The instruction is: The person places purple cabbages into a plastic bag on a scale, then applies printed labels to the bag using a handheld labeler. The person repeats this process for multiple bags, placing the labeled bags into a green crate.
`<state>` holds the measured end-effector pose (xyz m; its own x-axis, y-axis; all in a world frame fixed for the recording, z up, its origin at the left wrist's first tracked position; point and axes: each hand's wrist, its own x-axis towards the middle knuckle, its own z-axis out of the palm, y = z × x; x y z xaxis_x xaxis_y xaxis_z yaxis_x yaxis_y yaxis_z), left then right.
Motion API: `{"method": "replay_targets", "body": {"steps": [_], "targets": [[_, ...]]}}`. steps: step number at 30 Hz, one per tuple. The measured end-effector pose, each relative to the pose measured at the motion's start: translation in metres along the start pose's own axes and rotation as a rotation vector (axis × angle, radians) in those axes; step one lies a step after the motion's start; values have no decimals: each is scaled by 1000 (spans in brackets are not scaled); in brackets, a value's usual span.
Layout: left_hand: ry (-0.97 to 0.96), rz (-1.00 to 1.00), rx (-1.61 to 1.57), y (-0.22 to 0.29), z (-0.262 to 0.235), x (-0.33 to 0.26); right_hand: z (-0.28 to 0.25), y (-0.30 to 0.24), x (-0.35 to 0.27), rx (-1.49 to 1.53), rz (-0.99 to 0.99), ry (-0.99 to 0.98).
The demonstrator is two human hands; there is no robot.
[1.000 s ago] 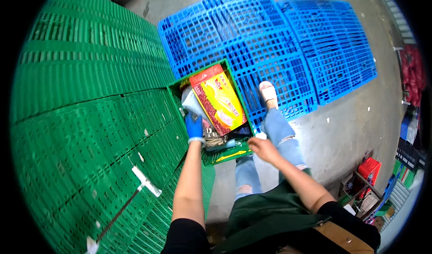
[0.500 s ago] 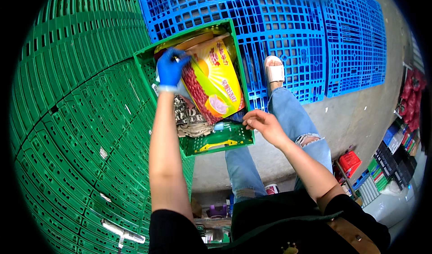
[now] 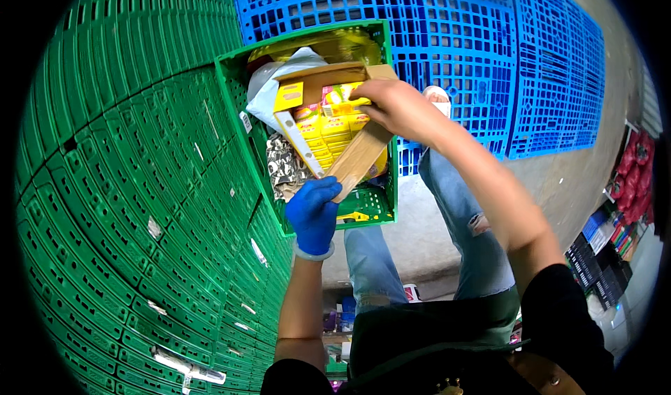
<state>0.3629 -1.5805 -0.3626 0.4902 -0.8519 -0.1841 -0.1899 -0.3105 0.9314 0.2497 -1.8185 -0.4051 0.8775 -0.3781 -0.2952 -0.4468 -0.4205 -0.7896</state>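
We reach both arms forward over a green crate (image 3: 381,115). Our left hand (image 3: 313,210) wears a blue glove. It comes up from below, with the arm almost straight, and it grips the near end of a brown cardboard flap (image 3: 358,159). The fingers are curled tight on that flap. Our right hand (image 3: 395,105) is bare. Its arm comes in from the right side and bends at the elbow. The hand lies on top of the open cardboard box (image 3: 328,108), with the fingers bent down onto the yellow packets (image 3: 334,131) inside. We cannot tell if it is holding a packet or only touching them.

The box sits inside the green crate, near the middle. It is open at the top and full of small yellow packets in rows. The box is long, and its long side runs from the far left to the near right, on a slant. The flap we hold points down toward us, along the same slant. A white plastic bag (image 3: 269,87) lies just beside the box on its left side. A shiny yellow bag (image 3: 328,45) lies at the far end of the crate.

The crate rests against a big stack of green pallets (image 3: 126,185) on our left. Blue pallets (image 3: 447,38) lie on the floor past the crate.
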Motion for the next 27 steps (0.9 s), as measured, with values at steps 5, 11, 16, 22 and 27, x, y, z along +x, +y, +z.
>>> {"method": "replay_targets", "body": {"steps": [5,11,16,22,27], "targets": [[-62,28,84,-4,1,-1,73,46,74,-650,121,-520],[-35,51,240,-14,-4,0,97,53,106,-722,176,-621],[19,84,238,-19,-3,8,96,55,108,-601,271,-558],[87,178,95,-31,-2,36,63,37,98,-339,215,-396],[183,-228,-77,-16,3,66,-2,-19,77,118,-45,426]]}}
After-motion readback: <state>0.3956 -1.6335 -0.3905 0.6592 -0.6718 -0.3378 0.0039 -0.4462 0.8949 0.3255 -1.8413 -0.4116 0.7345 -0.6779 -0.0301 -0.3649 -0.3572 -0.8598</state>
